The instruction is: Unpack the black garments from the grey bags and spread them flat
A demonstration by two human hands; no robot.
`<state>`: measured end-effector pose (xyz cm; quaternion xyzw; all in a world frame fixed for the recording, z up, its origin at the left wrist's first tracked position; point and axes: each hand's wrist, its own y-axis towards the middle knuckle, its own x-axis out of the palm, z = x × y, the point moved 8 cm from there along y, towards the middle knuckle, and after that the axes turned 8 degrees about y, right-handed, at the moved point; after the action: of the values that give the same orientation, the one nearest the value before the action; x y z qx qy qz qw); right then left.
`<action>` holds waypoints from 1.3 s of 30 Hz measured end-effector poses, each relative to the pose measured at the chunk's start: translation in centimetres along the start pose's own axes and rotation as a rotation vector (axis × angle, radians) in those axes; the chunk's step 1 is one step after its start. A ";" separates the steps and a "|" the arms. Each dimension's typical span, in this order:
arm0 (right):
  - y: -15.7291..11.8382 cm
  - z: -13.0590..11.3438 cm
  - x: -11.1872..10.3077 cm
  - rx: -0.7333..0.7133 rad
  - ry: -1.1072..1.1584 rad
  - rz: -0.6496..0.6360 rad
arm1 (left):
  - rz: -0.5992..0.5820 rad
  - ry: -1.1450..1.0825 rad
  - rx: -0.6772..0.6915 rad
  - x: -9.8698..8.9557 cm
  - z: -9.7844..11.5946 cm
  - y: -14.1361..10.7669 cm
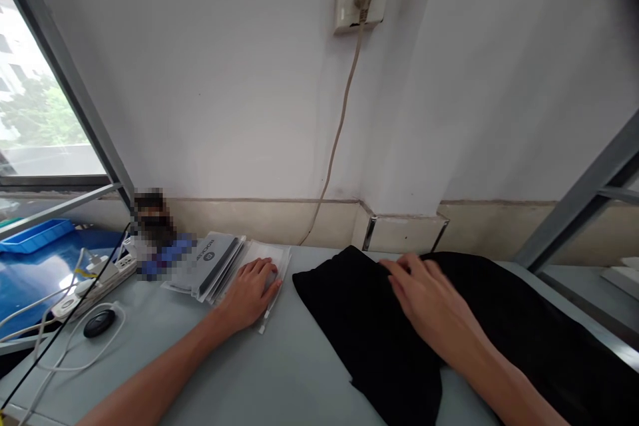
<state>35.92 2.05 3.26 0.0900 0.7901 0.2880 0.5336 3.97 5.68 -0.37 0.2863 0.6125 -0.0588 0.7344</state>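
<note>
My left hand lies palm down, fingers spread, on a row of clear plastic zip bags. The bags overlap, and a grey printed panel shows in the one at the left end. A black cloth item is spread on the table to the right of them. Over its upper part rests my right hand, slightly blurred, with its fingers stretched out and touching the fabric. Another black fabric piece extends under and beyond my right forearm; whether the two are joined I cannot tell.
A power strip with white cables and a black oval device sit on the grey table at left. Behind them is a blue tray. A plugged cord runs down the wall. Metal frame bars slant on both sides.
</note>
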 end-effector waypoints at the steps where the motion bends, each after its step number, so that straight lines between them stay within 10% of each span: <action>1: -0.3 -0.5 1.2 0.018 0.013 -0.095 | 0.000 -0.002 -0.001 0.0 0.0 0.0; 16: -4.0 -7.7 4.3 -0.436 -0.024 -0.287 | -0.008 -0.009 -0.007 0.0 -0.1 0.2; 23: -3.2 -9.6 2.4 -0.158 0.392 -0.574 | -0.002 -0.002 -0.003 -0.1 -0.1 0.3; 39: -3.6 -6.3 4.7 -0.070 -0.341 -0.243 | 0.092 -0.051 0.060 -1.8 1.3 0.2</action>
<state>28.89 -1.03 -0.75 0.0229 0.6829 0.2291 0.6933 4.80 4.75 1.50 0.3345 0.5779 -0.0505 0.7427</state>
